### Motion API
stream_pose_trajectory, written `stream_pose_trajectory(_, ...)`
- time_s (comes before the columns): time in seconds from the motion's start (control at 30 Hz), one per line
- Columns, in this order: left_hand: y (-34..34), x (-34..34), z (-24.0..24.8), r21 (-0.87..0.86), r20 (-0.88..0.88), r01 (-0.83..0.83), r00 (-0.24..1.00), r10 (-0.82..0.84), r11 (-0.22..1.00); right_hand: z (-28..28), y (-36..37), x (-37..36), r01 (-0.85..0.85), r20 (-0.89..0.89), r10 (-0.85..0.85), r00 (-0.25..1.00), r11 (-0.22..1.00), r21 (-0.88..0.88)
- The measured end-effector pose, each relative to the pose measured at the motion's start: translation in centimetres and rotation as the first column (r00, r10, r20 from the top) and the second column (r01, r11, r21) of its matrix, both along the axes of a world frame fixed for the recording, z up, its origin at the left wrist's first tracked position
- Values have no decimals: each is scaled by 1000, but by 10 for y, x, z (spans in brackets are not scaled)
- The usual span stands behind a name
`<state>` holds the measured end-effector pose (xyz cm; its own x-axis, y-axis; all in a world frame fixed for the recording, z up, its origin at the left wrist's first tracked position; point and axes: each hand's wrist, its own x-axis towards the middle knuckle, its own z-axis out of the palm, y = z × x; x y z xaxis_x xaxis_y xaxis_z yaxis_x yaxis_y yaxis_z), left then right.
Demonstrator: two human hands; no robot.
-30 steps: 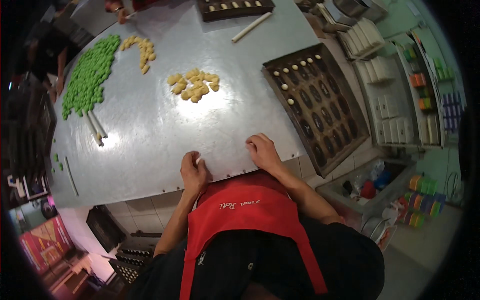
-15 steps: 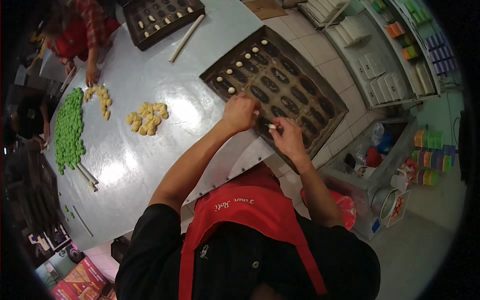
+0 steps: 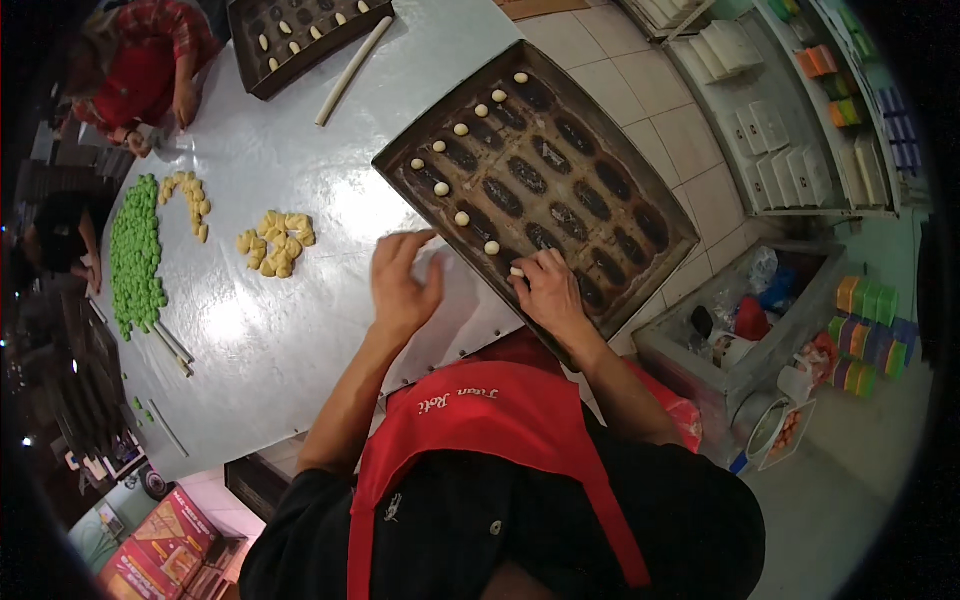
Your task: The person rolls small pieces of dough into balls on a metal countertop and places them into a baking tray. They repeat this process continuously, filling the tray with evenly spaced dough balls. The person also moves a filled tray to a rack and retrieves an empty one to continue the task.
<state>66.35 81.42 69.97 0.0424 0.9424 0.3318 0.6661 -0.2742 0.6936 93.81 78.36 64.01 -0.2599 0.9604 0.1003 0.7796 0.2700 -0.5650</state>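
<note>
Near the front corner of a dark baking tray (image 3: 540,205) with oval hollows, my right hand (image 3: 552,298) pinches a small cream-coloured dough ball (image 3: 516,271) at the tray's left side. Several more dough balls (image 3: 442,189) lie in the tray, strung out along that side toward its far corner. My left hand (image 3: 402,288) is over the metal table (image 3: 330,370), just left of the tray, fingers apart and holding nothing. Most of the tray's oval hollows hold only a dark coating.
Yellow dough pieces (image 3: 277,243) and many green ones (image 3: 137,260) lie on the table, left. A second tray (image 3: 300,40) and a rolling pin (image 3: 354,70) are at the far side. Another person (image 3: 150,70) works at far left. A metal bin (image 3: 740,310) stands right.
My left hand has moved left off the tray and opened. My right hand has come to the tray's left side, and two more dough balls show along it.
</note>
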Motion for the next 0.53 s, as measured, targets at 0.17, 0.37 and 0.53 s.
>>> stream_pose_trajectory(0.17,-64,-68,-38,-206,-12,-315,948,319,926,26,19,-11,4,14,-4,1000,999,54)
stream_pose_trajectory(0.37,-98,-90,-69,-304,24,-461,871,490,834,17,79,-62,-79,-51,88,995,984,161)
stream_pose_trajectory(0.53,-101,-86,-63,-304,31,-522,830,556,797,-29,111,-77,-198,29,196,980,976,95)
